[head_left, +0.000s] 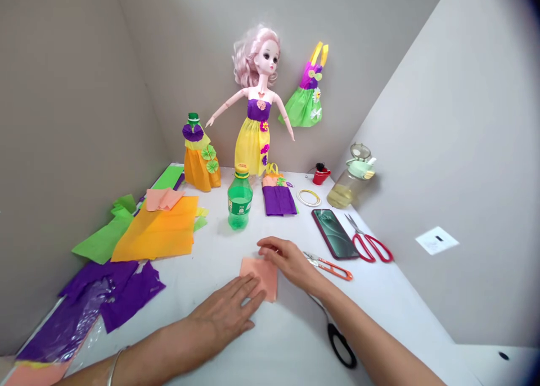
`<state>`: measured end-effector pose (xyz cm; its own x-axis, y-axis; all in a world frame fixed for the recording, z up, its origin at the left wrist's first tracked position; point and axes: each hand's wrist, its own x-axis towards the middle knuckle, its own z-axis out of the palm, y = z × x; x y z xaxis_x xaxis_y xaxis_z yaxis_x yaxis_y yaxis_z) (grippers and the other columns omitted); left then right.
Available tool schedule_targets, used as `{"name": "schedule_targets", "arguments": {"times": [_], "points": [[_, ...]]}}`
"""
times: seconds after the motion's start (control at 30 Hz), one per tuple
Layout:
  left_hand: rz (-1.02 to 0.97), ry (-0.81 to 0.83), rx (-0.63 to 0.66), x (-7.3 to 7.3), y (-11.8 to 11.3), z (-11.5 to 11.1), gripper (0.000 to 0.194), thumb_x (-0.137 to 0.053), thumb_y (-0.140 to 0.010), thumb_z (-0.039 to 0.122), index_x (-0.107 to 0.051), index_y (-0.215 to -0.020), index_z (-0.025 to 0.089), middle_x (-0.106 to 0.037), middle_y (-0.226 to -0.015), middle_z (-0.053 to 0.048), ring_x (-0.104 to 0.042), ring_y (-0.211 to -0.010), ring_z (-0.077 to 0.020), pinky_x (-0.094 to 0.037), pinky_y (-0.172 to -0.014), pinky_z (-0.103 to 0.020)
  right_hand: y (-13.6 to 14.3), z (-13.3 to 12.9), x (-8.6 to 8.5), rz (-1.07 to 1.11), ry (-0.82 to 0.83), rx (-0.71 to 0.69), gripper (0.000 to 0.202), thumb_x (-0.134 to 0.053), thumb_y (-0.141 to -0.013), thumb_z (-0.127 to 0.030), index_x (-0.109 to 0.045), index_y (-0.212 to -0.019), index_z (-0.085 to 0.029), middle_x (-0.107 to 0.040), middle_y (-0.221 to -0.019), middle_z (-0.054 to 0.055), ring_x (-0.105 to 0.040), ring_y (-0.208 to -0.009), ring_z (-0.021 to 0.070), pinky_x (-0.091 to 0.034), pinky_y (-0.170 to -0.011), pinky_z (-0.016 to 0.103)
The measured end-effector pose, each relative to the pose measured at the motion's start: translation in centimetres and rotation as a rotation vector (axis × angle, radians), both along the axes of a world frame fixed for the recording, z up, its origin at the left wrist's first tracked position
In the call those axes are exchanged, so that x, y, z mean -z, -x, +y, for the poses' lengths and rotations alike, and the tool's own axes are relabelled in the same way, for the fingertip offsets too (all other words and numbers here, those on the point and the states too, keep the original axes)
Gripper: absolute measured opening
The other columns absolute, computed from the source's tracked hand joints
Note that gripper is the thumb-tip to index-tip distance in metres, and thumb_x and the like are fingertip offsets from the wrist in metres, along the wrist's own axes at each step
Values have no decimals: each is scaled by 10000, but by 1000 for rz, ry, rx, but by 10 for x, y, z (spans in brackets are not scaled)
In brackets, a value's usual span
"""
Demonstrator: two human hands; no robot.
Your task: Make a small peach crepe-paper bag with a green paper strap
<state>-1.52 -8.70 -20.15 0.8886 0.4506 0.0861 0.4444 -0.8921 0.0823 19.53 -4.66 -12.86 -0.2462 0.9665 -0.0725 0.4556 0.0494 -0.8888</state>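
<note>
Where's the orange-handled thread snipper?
Head view: the orange-handled snipper lies right of the peach square, between the right hand and the phone.

Bare left hand laid flat, palm down, fingers spread, silver bangle on wrist; bare right hand kinda loosely curled, forearm angled in.

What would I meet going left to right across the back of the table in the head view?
Orange-skirted bottle, green bottle, small purple-skirted dress, rings, jug with its lid open.
</note>
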Motion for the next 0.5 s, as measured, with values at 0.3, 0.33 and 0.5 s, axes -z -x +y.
{"name": "schedule_targets", "arguments": {"times": [0.3,0.33,0.5], "points": [[30,70,0,-8,1,1,511,-523,-969,291,-377,-1444,172,-416,-1513,-160,-354,-1421,-270,-359,-1150,-405,-143,-26,15,-797,-550,525,354,-363,-923,-231,-590,-1186,-165,-702,-971,116,-593,-971,291,-433,-925,475],[40,64,2,-9,1,1,508,-531,-965,292,-388,-1435,167,-425,-1505,-167,-370,-1412,-280,-375,-1139,-410,-154,-26,21,-860,-534,503,366,-357,-903,-193,-583,-1188,-156,-704,-936,118,-597,-936,296,-442,-896,484],[24,-6,7,-11,0,1,500,-558,-950,319,-427,-1402,147,-493,-1452,-186,-443,-1365,-295,-410,-1113,-408,-171,1,33,-833,-520,481,441,-353,-852,-125,-538,-1251,-159,-702,-1035,109,-600,-992,278,-469,-871,430]]}}
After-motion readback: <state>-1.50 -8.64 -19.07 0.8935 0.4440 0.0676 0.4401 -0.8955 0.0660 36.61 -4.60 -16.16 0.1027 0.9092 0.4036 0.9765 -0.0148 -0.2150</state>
